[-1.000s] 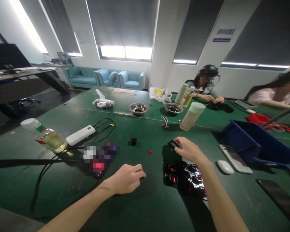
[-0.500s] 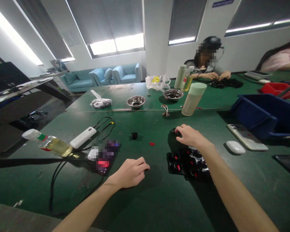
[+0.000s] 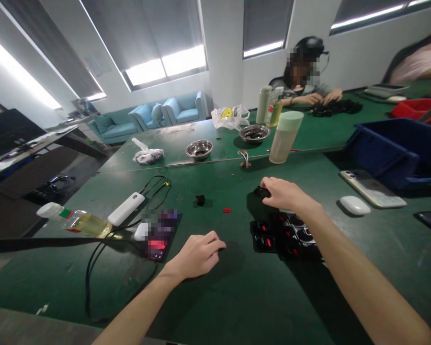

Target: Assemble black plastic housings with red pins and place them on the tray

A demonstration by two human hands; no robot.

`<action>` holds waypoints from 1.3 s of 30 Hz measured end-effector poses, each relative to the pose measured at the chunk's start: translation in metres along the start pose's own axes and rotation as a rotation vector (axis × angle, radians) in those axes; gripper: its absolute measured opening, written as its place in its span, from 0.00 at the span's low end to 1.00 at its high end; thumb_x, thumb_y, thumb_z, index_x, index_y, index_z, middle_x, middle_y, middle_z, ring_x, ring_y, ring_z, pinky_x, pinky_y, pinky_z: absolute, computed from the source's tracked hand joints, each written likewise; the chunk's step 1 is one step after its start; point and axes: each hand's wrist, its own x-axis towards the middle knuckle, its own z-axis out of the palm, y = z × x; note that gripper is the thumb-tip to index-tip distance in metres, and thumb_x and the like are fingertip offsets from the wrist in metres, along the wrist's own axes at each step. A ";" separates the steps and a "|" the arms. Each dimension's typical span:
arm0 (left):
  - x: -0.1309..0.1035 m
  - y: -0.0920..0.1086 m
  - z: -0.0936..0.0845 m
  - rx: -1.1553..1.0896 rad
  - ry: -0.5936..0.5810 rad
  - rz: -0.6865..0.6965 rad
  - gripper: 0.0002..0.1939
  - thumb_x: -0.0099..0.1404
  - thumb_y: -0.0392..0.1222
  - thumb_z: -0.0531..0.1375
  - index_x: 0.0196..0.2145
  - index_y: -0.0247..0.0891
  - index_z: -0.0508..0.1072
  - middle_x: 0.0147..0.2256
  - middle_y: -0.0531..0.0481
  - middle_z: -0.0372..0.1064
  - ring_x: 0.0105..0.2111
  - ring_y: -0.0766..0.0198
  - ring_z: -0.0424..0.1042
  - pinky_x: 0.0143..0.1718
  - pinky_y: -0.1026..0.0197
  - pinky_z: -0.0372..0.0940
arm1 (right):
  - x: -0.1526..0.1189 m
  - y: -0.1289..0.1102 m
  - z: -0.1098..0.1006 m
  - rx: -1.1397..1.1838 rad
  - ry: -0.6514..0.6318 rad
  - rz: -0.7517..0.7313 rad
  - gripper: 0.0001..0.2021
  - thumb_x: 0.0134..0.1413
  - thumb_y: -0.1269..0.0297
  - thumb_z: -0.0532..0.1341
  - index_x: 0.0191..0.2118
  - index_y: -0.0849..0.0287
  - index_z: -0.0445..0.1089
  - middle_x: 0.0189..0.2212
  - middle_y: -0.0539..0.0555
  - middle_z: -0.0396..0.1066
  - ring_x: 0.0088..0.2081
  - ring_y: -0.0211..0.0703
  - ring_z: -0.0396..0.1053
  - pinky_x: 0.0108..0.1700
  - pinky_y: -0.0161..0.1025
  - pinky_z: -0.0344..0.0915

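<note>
My right hand [image 3: 283,194] has its fingertips closed on a small black piece [image 3: 261,191] at the table's middle right. Just nearer lie several black parts with red bits [image 3: 283,235], partly covered by my right forearm. My left hand [image 3: 201,254] is by the table's near middle, its fingers curled together; whatever may be in them is hidden. Between and beyond my hands lie two thin red pieces [image 3: 226,210], side by side. A small black block [image 3: 200,200] stands to their left, apart from both hands.
Left are a phone [image 3: 165,232], a white power bank [image 3: 126,209], cables and an oil bottle [image 3: 81,223] on its side. Steel bowls [image 3: 199,155], a green-lidded bottle [image 3: 285,139] and a blue bin [image 3: 388,158] stand farther back. A co-worker [image 3: 305,86] sits opposite, handling black items.
The view has shifted slightly. My right hand stays at the small black piece, which now lies flatter under the fingertips. My left hand has hardly moved.
</note>
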 end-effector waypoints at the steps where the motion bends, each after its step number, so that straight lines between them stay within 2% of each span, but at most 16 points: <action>1: 0.000 0.000 0.000 0.000 0.001 0.000 0.15 0.72 0.34 0.56 0.52 0.42 0.77 0.46 0.49 0.74 0.40 0.61 0.77 0.40 0.60 0.70 | -0.001 -0.001 -0.001 -0.002 0.004 -0.003 0.16 0.57 0.65 0.63 0.51 0.58 0.69 0.48 0.61 0.76 0.46 0.55 0.74 0.39 0.42 0.63; 8: -0.001 0.000 0.000 -0.014 0.004 -0.005 0.15 0.73 0.34 0.55 0.52 0.41 0.77 0.46 0.48 0.75 0.39 0.63 0.77 0.41 0.61 0.70 | -0.005 -0.013 -0.007 0.005 0.036 -0.051 0.17 0.54 0.63 0.64 0.51 0.58 0.69 0.47 0.62 0.76 0.46 0.56 0.74 0.39 0.43 0.64; 17: 0.000 -0.001 0.000 -0.017 0.014 -0.006 0.15 0.74 0.35 0.54 0.52 0.41 0.76 0.46 0.47 0.74 0.40 0.63 0.77 0.42 0.62 0.70 | -0.008 -0.041 -0.007 -0.022 0.086 -0.159 0.19 0.54 0.63 0.65 0.52 0.58 0.69 0.47 0.60 0.77 0.46 0.55 0.75 0.39 0.41 0.65; 25: 0.000 -0.001 0.001 -0.024 0.090 0.013 0.13 0.74 0.36 0.55 0.50 0.41 0.77 0.42 0.48 0.76 0.37 0.64 0.77 0.38 0.63 0.69 | -0.020 -0.060 -0.009 -0.036 0.083 -0.213 0.15 0.55 0.67 0.64 0.49 0.62 0.72 0.47 0.66 0.75 0.46 0.59 0.75 0.42 0.45 0.68; 29: 0.001 -0.001 0.002 -0.008 0.117 -0.001 0.11 0.76 0.38 0.55 0.47 0.40 0.78 0.39 0.49 0.76 0.35 0.65 0.77 0.40 0.63 0.70 | -0.031 -0.068 -0.008 -0.030 0.083 -0.242 0.15 0.55 0.67 0.64 0.49 0.62 0.73 0.46 0.65 0.75 0.46 0.59 0.75 0.44 0.45 0.68; 39: 0.003 -0.001 0.001 0.017 0.181 0.002 0.10 0.77 0.42 0.56 0.45 0.39 0.77 0.39 0.48 0.77 0.36 0.63 0.77 0.38 0.63 0.68 | -0.038 -0.085 -0.016 -0.032 0.108 -0.305 0.16 0.56 0.67 0.64 0.50 0.63 0.74 0.47 0.64 0.75 0.46 0.58 0.75 0.46 0.46 0.68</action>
